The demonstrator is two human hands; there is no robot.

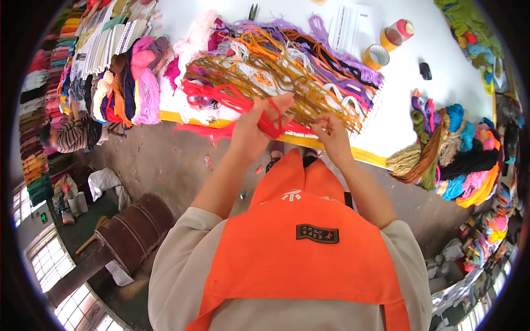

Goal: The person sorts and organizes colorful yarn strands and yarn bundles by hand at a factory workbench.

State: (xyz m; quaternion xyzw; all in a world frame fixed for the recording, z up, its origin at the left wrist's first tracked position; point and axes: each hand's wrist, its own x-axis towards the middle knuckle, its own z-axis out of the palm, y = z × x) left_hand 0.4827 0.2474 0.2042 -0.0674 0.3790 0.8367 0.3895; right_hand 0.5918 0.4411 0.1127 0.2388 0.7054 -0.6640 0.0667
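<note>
My left hand (258, 122) is closed round a bundle of red yarn (218, 95) at the table's near edge. Loops of that yarn lie to the left of the hand, and one strand crosses over its fingers. My right hand (331, 132) is a short way to the right, with thumb and fingertips pinched together. What it holds, if anything, is too small to make out. Just beyond both hands spreads a wide pile of yarn strands (276, 71) in olive-brown, orange, white, purple and black. Pale pink yarn (196, 33) lies at the pile's left end.
The white table (406, 118) has a yellow front edge. On it are tape rolls (376, 57), a small black object (425, 70), scissors (253, 12) and printed sheets (348, 25). Yarn skeins (464, 149) hang at the right corner, others (138, 83) at left. Another person (74, 135) is far left.
</note>
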